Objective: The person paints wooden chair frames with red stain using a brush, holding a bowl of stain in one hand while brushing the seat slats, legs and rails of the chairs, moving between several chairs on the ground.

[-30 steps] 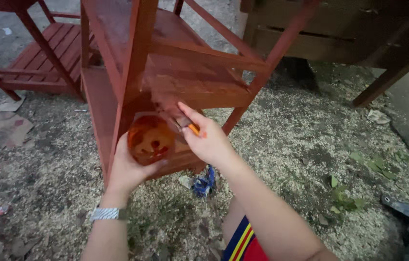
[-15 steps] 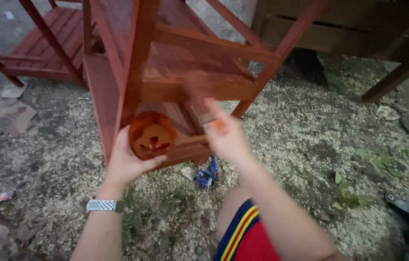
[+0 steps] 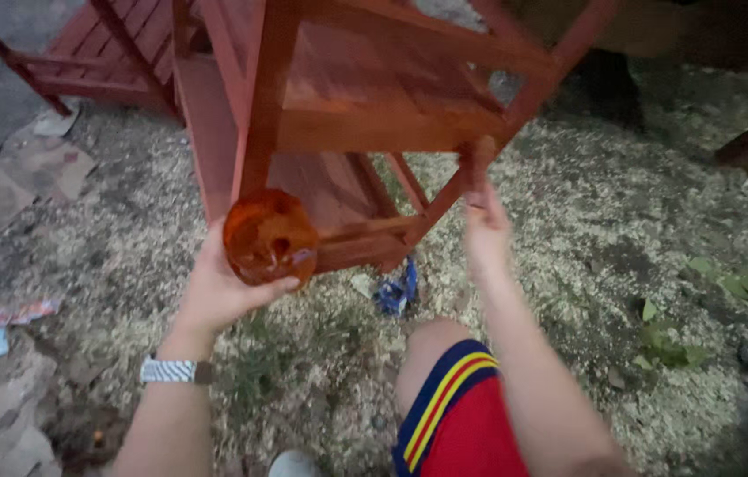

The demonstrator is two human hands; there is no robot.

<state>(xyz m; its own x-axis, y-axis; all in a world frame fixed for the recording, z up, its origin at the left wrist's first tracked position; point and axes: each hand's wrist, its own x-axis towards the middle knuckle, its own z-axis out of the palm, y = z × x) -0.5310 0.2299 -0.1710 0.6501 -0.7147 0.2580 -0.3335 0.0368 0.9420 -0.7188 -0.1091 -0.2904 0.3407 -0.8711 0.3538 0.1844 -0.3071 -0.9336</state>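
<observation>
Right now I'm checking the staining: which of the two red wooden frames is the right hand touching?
The near frame: the right hand presses its slanted leg. The far frame lies untouched behind.

I see through one camera on my head. It looks down and a bit forward, close over my left hand [image 3: 219, 291] and right hand [image 3: 484, 234], at the red wooden frame [image 3: 374, 124] and the sawdust ground [image 3: 586, 265].

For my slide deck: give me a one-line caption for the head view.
Left hand holds an orange container while the right hand reaches to a red wooden frame standing on sawdust-strewn ground.
</observation>
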